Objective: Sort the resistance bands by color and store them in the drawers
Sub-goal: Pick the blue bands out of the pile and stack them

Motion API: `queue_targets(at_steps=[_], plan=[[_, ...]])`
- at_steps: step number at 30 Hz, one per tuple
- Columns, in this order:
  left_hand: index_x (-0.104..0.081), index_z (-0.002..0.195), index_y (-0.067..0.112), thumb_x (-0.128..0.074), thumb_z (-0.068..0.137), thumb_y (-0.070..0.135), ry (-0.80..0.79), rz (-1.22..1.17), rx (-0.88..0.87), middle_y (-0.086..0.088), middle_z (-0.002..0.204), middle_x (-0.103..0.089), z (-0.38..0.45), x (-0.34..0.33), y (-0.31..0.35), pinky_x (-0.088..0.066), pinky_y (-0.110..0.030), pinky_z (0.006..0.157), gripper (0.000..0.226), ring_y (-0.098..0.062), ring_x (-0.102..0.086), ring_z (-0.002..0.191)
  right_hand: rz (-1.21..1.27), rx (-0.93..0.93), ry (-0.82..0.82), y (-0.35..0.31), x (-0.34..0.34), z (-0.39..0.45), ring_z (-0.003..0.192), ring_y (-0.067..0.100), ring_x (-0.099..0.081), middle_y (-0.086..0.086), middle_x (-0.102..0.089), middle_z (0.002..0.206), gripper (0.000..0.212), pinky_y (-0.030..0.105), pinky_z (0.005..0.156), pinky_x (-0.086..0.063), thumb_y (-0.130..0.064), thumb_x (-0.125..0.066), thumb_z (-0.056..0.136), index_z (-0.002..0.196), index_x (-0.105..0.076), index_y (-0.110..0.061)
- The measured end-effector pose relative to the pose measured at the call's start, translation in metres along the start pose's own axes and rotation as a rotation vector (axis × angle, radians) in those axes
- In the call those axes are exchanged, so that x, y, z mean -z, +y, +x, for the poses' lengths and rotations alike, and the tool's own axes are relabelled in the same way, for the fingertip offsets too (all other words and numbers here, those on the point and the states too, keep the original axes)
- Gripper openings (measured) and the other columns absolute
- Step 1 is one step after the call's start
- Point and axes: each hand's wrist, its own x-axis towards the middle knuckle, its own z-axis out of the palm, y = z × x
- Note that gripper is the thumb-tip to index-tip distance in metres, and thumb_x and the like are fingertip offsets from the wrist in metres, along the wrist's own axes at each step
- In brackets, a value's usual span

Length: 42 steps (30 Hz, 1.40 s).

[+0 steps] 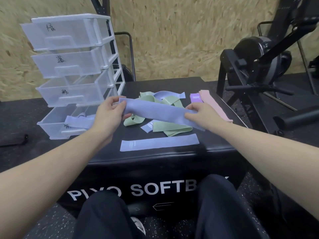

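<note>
My left hand (110, 112) and my right hand (201, 115) hold a blue resistance band (155, 112) stretched flat between them, above a black soft box (172, 157). Under it lies a tangle of green bands (170, 129) mixed with blue ones. One flat blue band (159, 144) lies near the box's front edge. Pink bands (214, 103) and a purple band (196, 98) lie at the back right. A clear plastic drawer unit (72, 73) stands at left with all drawers pulled out; its bottom drawer (57, 125) holds blue bands.
A black exercise machine (262, 66) stands to the right of the box. A chipboard wall runs behind. My knees in dark trousers (217, 204) are just in front of the box. A dark object (13, 138) lies on the floor at far left.
</note>
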Motion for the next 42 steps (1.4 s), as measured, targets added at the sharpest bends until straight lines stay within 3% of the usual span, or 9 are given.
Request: queue_targets(at_steps=[6, 9, 14, 21, 24, 27, 32, 38, 42], plan=[[-0.066, 0.116, 0.009, -0.055, 0.102, 0.016, 0.009, -0.024, 0.065, -0.008, 0.109, -0.074, 0.002, 0.013, -0.010, -0.056, -0.015, 0.074, 0.020, -0.020, -0.072, 0.101, 0.146, -0.115, 0.045, 0.009, 0.005, -0.002, 0.060, 0.015, -0.047, -0.004, -0.051, 0.063, 0.042, 0.025, 0.056, -0.040, -0.048, -0.076, 0.083, 0.067, -0.054, -0.015], [-0.068, 0.108, 0.013, -0.056, 0.102, 0.019, 0.009, -0.053, 0.150, -0.003, 0.105, -0.075, 0.003, 0.020, -0.022, -0.055, -0.013, 0.070, 0.014, -0.013, -0.073, 0.090, 0.294, -0.179, -0.023, 0.011, 0.006, -0.006, 0.054, 0.018, -0.049, 0.004, -0.052, 0.070, 0.040, 0.022, 0.046, -0.042, -0.044, -0.079, 0.082, 0.076, -0.054, -0.013], [-0.069, 0.103, 0.011, -0.057, 0.101, 0.016, -0.012, -0.104, 0.348, -0.002, 0.102, -0.074, 0.007, 0.020, -0.052, -0.059, -0.017, 0.071, 0.013, -0.006, -0.074, 0.074, 0.402, -0.271, -0.082, 0.021, -0.005, -0.003, 0.039, 0.015, -0.036, -0.003, -0.043, 0.048, 0.042, 0.021, 0.038, -0.031, -0.037, -0.082, 0.080, 0.068, -0.046, -0.020], [-0.065, 0.102, -0.002, -0.052, 0.094, -0.003, -0.058, -0.151, 0.557, -0.008, 0.100, -0.072, 0.008, 0.016, -0.080, -0.060, -0.023, 0.066, 0.016, -0.017, -0.071, 0.089, 0.621, -0.404, -0.249, 0.042, -0.016, 0.006, 0.059, 0.010, -0.049, 0.003, -0.061, 0.079, 0.020, 0.019, 0.042, -0.036, -0.016, -0.078, 0.085, 0.088, -0.058, -0.017], [-0.069, 0.103, 0.006, -0.052, 0.091, -0.001, -0.092, -0.053, 0.521, -0.003, 0.092, -0.073, 0.009, 0.017, -0.091, -0.059, -0.024, 0.065, 0.021, -0.015, -0.069, 0.078, 0.682, -0.410, -0.261, 0.050, -0.018, 0.009, 0.065, 0.013, -0.052, 0.004, -0.065, 0.096, 0.019, 0.023, 0.052, -0.044, -0.012, -0.075, 0.087, 0.098, -0.061, -0.019], [-0.067, 0.111, 0.020, -0.053, 0.087, 0.006, -0.072, 0.281, 0.377, 0.000, 0.095, -0.069, 0.011, 0.020, -0.104, -0.049, -0.025, 0.061, 0.031, -0.018, -0.061, 0.075, 0.561, -0.387, -0.188, 0.059, -0.024, 0.006, 0.066, 0.014, -0.055, 0.006, -0.063, 0.108, 0.026, 0.025, 0.059, -0.047, -0.008, -0.073, 0.087, 0.107, -0.064, -0.021], [-0.061, 0.115, 0.028, -0.057, 0.090, 0.014, -0.104, 0.610, 0.117, 0.004, 0.090, -0.063, 0.015, 0.025, -0.120, -0.042, -0.020, 0.068, 0.030, -0.013, -0.058, 0.082, 0.247, -0.286, -0.076, 0.069, -0.037, -0.004, 0.059, 0.009, -0.053, -0.001, -0.061, 0.085, 0.033, 0.020, 0.060, -0.045, -0.013, -0.074, 0.084, 0.114, -0.063, -0.021], [-0.064, 0.118, 0.027, -0.053, 0.088, 0.010, -0.148, 0.719, 0.089, 0.005, 0.088, -0.061, 0.016, 0.030, -0.136, -0.040, -0.024, 0.067, 0.036, -0.013, -0.057, 0.079, 0.016, -0.178, -0.068, 0.071, -0.046, -0.008, 0.078, 0.001, -0.053, -0.018, -0.053, 0.088, 0.028, 0.008, 0.061, -0.035, -0.015, -0.071, 0.087, 0.111, -0.061, -0.028], [-0.064, 0.116, 0.027, -0.055, 0.086, 0.011, -0.206, 0.810, 0.029, 0.004, 0.091, -0.053, 0.014, 0.033, -0.141, -0.042, -0.028, 0.076, 0.035, -0.011, -0.056, 0.083, -0.124, -0.140, -0.049, 0.070, -0.048, -0.008, 0.087, 0.013, -0.058, -0.003, -0.060, 0.101, 0.033, 0.023, 0.070, -0.041, -0.019, -0.070, 0.086, 0.118, -0.063, -0.024]])
